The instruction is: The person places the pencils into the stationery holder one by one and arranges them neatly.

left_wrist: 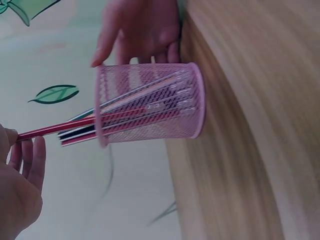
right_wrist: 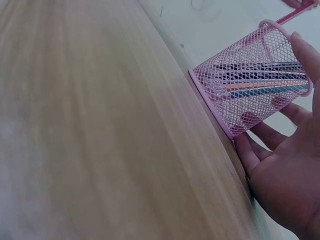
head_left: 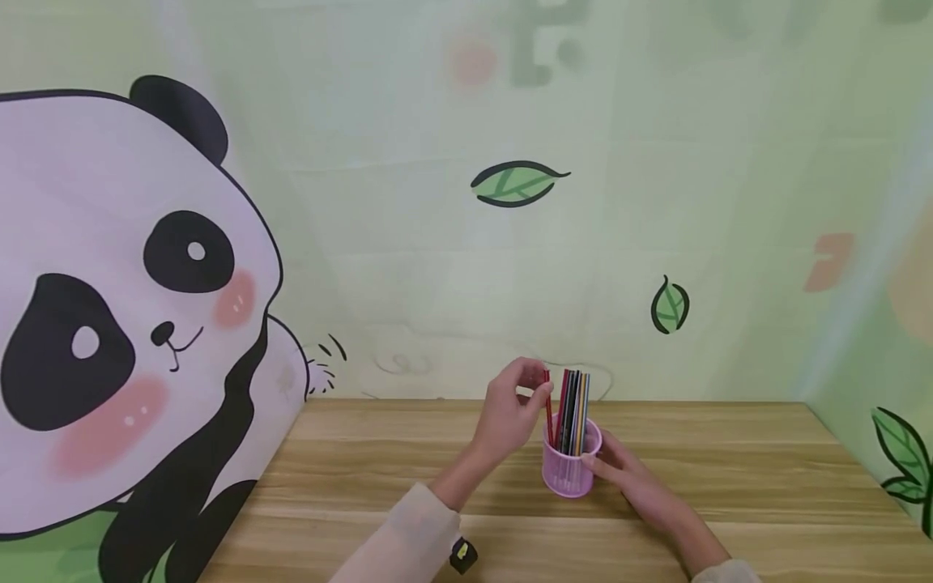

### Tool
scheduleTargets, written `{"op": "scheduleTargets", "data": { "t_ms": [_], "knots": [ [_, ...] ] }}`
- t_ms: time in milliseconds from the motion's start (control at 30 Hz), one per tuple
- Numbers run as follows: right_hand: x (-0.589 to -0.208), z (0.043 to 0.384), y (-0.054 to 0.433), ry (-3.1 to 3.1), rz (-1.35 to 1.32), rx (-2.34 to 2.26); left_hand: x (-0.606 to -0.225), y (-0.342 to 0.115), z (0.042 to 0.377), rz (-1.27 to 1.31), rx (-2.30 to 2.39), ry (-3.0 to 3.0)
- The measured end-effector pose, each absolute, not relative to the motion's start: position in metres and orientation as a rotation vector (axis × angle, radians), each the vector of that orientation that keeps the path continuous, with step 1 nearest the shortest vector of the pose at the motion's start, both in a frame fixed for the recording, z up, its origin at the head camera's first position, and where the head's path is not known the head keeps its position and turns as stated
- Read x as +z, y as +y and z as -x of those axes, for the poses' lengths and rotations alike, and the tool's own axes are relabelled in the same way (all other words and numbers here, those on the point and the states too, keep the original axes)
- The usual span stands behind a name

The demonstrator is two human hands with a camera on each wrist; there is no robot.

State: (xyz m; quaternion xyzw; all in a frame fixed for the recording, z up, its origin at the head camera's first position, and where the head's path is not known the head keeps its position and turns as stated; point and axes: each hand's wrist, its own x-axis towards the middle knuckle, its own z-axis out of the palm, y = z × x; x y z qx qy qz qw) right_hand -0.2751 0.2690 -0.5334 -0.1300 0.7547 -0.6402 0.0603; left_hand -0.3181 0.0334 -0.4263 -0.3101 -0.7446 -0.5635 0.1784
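A pink mesh pencil cup (head_left: 561, 476) stands upright on the wooden table, with several pencils (head_left: 572, 409) in black, red, orange and blue leaning inside. Between thumb and fingers, my left hand (head_left: 506, 409) pinches the upper end of a red pencil (left_wrist: 60, 128), whose lower part is still within the cup. My right hand (head_left: 641, 486) holds the cup from its right side. In the right wrist view, the thumb is at the rim and the other fingers (right_wrist: 267, 134) lie along the mesh wall down to the base.
The wooden table (head_left: 379, 470) runs back to a pale green wall cloth (head_left: 408, 267) printed with leaves and a large panda (head_left: 80, 210). A small black object with a yellow mark (head_left: 462, 555) shows beside my left sleeve.
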Motion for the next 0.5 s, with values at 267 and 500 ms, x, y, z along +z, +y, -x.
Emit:
{"op": "scheduleTargets", "data": {
  "t_ms": [267,500],
  "knots": [
    [-0.534,0.274,0.264,2.26,0.394,-1.939,-0.446,0.043,0.315,0.856,-1.579,-2.306],
    [-0.531,0.275,0.259,2.245,0.412,-1.943,-0.468,0.032,0.314,0.688,-1.348,-2.534]
  ]
}}
